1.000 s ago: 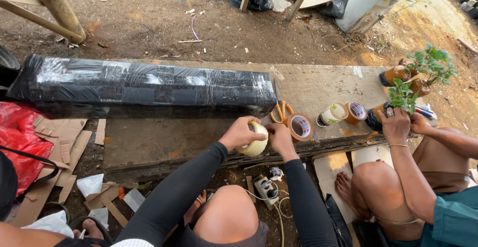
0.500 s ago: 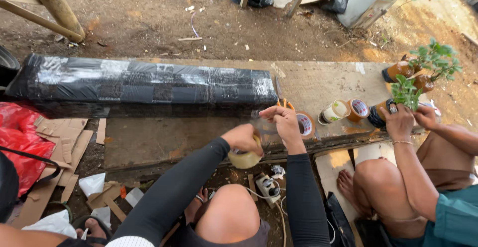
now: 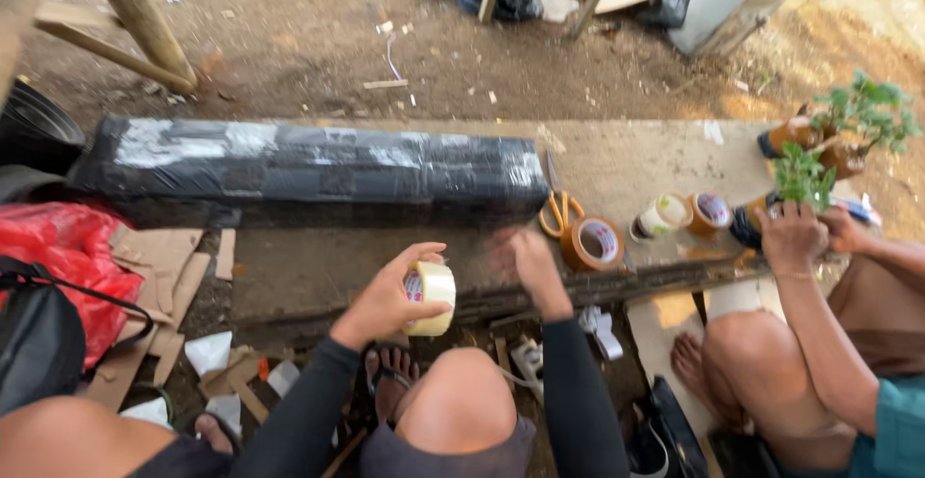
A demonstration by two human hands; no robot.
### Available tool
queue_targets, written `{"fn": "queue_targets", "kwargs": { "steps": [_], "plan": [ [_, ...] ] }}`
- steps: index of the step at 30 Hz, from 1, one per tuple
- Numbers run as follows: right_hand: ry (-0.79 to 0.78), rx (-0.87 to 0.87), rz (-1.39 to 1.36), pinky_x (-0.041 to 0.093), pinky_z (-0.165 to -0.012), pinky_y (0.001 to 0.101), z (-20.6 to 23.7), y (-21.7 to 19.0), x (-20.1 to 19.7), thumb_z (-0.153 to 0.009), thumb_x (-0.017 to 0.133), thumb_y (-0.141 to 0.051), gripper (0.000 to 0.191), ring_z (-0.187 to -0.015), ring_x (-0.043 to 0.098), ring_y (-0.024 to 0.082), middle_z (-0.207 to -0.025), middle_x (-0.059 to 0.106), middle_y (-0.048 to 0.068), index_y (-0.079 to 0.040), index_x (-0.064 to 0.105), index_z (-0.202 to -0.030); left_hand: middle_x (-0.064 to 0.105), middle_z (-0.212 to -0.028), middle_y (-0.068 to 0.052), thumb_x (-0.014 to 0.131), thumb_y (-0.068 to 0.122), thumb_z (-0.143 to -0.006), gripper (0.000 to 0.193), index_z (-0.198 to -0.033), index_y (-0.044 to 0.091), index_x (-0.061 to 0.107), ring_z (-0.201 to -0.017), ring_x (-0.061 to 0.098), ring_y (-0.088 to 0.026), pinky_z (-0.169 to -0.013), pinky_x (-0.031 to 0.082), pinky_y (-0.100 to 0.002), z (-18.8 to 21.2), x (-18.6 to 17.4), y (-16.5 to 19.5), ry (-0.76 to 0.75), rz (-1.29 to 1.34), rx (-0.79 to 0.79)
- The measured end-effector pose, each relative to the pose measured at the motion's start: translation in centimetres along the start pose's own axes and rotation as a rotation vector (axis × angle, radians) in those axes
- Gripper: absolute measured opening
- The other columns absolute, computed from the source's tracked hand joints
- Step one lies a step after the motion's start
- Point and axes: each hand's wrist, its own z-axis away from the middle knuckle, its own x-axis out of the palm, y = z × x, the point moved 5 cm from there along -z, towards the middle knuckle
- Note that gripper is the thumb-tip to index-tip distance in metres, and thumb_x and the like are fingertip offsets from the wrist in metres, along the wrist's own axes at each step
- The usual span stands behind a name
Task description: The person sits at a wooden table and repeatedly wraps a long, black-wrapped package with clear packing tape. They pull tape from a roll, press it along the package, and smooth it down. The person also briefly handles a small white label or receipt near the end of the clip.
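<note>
My left hand (image 3: 387, 295) grips a roll of clear tape (image 3: 429, 297) above my knee, in front of the concrete ledge (image 3: 626, 165). My right hand (image 3: 525, 258) is blurred, fingers apart, and holds nothing; it hovers over the ledge's front edge, left of a brown tape roll (image 3: 593, 243). A long package wrapped in black plastic (image 3: 308, 168) lies along the ledge behind my hands. Orange-handled scissors (image 3: 558, 208) lie next to the brown roll.
Another person sits at the right, their hands (image 3: 805, 235) at a small potted plant (image 3: 802, 177). More tape rolls (image 3: 686, 214) stand beside it. A red bag (image 3: 48, 256) and cardboard scraps (image 3: 159, 266) lie at the left. A second plant (image 3: 858, 121) stands at far right.
My left hand brought the clear tape roll down and toward me. My right hand left the roll, reached toward the brown roll, then drew back left, moving fast.
</note>
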Motion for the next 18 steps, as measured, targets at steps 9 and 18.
{"fn": "queue_targets", "kwargs": {
  "steps": [9, 18],
  "plan": [
    [0.061, -0.615, 0.46, 0.057, -0.084, 0.0365, 8.0, -1.8, 3.7, -0.092, 0.066, -0.015, 0.028, -0.095, 0.073, 0.025, -0.103, 0.078, 0.013, -0.001, 0.074, -0.115, 0.034, -0.16, -0.025, 0.09, 0.023, -0.08, 0.093, -0.154, 0.001, 0.039, -0.146, 0.03, -0.041, -0.115, 0.031, -0.048, 2.9, 0.3, 4.5, 0.263, -0.37, 0.491],
    [0.315, -0.716, 1.079, 0.047, -0.075, 0.0431, 5.9, -1.1, 4.3, -0.077, 0.082, -0.035, 0.035, -0.08, 0.063, 0.033, -0.076, 0.068, 0.011, -0.016, 0.081, -0.105, 0.048, -0.148, -0.018, 0.056, 0.023, -0.109, 0.046, -0.145, -0.004, 0.044, -0.14, 0.046, -0.028, -0.12, 0.034, -0.046, 12.3, -22.2, 4.6, 1.726, -0.008, 0.472]
  ]
}}
